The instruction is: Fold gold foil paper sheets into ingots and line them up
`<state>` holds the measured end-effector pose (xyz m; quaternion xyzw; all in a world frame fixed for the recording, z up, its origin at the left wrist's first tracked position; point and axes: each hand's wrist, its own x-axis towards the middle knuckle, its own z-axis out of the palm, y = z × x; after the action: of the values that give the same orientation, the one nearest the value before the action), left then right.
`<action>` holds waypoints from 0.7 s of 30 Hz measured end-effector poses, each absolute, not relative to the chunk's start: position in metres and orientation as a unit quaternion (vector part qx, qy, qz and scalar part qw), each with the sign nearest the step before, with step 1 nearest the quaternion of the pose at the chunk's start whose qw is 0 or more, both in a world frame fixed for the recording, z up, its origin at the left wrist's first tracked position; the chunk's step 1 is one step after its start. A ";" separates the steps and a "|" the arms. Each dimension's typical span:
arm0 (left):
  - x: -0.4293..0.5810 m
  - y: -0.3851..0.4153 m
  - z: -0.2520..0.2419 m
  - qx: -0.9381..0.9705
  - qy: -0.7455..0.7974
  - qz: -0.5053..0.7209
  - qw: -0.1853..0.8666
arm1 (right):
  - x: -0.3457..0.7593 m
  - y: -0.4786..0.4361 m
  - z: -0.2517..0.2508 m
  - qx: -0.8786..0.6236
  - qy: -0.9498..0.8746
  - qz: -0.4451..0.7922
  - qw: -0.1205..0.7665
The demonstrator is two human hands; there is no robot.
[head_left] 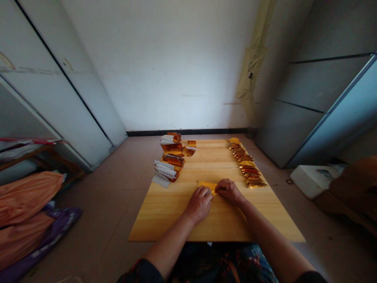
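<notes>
A sheet of gold foil paper [205, 184] lies on the wooden board in front of me, part of it covered by my fingers. My left hand [199, 204] rests over its near left side, with the fingers curled down and pressed on it. At the right end, my right hand [229, 192] has its fingertips pinched together on the paper's edge. The fold under the fingertips is too small to make out. To the left sit loose stacks of gold sheets [173, 148] with white backs [165, 169]. A row of folded gold paper pieces [246, 163] stands along the right side.
The wooden board [165, 220] spans the space before my lap. Behind it rises a white wall [176, 70]. Pale cabinets [85, 78] stand left, a grey refrigerator [309, 82] right. Orange cloth [29, 196] hangs at the left, and a white box [312, 179] sits on the right.
</notes>
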<state>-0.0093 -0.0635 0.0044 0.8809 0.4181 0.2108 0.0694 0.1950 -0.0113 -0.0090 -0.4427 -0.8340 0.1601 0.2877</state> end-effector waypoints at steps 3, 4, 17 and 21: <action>-0.010 -0.063 0.004 0.877 0.421 0.218 0.077 | 0.193 -0.013 -0.009 -0.452 -0.839 0.143 0.267; -0.010 -0.062 0.003 0.876 0.422 0.220 0.079 | 0.192 -0.015 -0.009 -0.457 -0.840 0.134 0.259; -0.009 -0.061 -0.001 0.875 0.407 0.251 0.084 | 0.182 -0.040 0.014 -0.454 -0.879 0.018 0.147; -0.013 -0.060 -0.001 0.888 0.387 0.235 0.084 | 0.181 -0.050 0.021 -0.455 -0.885 0.004 0.104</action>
<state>-0.0128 -0.0598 -0.0006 0.8876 0.3872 0.2347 0.0844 0.1813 -0.0504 0.0208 -0.4545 -0.8846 0.0035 0.1041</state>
